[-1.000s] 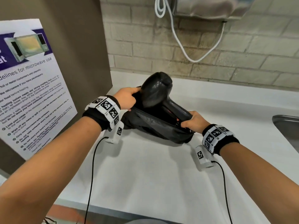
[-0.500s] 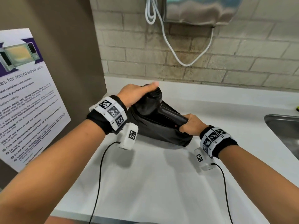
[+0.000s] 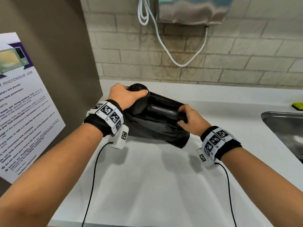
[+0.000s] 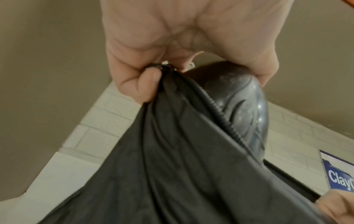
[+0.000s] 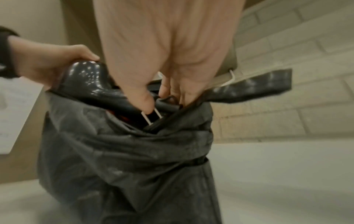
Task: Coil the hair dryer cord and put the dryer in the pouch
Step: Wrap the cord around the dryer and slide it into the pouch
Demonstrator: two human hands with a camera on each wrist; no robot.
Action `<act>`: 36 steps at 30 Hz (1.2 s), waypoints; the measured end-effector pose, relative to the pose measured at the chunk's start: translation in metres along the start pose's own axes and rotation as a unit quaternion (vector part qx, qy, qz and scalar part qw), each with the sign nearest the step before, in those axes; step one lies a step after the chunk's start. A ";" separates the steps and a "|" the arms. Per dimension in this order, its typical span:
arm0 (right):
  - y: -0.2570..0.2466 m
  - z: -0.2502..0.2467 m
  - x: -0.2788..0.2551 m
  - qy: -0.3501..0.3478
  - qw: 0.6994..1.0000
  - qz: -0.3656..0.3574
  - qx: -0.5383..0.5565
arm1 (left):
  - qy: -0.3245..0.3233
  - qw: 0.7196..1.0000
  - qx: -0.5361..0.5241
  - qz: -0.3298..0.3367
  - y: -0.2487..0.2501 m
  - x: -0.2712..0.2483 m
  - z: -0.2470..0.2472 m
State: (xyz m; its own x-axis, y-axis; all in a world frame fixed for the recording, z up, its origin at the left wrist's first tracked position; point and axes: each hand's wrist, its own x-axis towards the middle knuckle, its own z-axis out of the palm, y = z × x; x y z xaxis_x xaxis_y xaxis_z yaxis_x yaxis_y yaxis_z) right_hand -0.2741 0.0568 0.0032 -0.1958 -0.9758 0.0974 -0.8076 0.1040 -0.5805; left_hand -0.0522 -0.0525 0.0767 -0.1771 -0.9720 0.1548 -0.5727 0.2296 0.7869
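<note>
Mostly dryer (image 3: 162,110) inside pouch (image 3: 157,131)

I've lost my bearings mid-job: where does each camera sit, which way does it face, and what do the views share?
Head: worn on the head, looking forward and down at the counter; both forearms show, left hand and right hand on the hair dryer and pouch.
Left wrist: under the left hand, looking along its palm at the pouch's zipper edge.
Right wrist: under the right hand, looking into the pouch mouth; the left hand shows too.
Shared: all three show the dryer in the open pouch.
</note>
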 end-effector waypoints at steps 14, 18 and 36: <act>-0.002 -0.038 -0.006 0.188 0.934 -0.139 -0.271 | 0.016 0.997 0.070 -0.029 -0.010 0.009 -0.001; -0.008 -0.046 0.000 0.174 0.960 -0.046 -0.216 | -0.022 0.997 0.072 -0.002 -0.010 0.002 0.006; -0.005 -0.070 -0.002 0.346 0.936 -0.034 -0.046 | -0.148 0.974 -0.050 0.165 -0.003 0.007 -0.022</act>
State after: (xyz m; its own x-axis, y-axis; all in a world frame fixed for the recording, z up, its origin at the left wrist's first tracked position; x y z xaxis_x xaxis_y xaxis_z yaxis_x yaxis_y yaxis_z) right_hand -0.3084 0.0719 0.0627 -0.4300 -0.6253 0.6512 -0.8696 0.0930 -0.4849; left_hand -0.0343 -0.0607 0.0887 -0.5701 -0.7852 0.2418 -0.3667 0.5065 0.7803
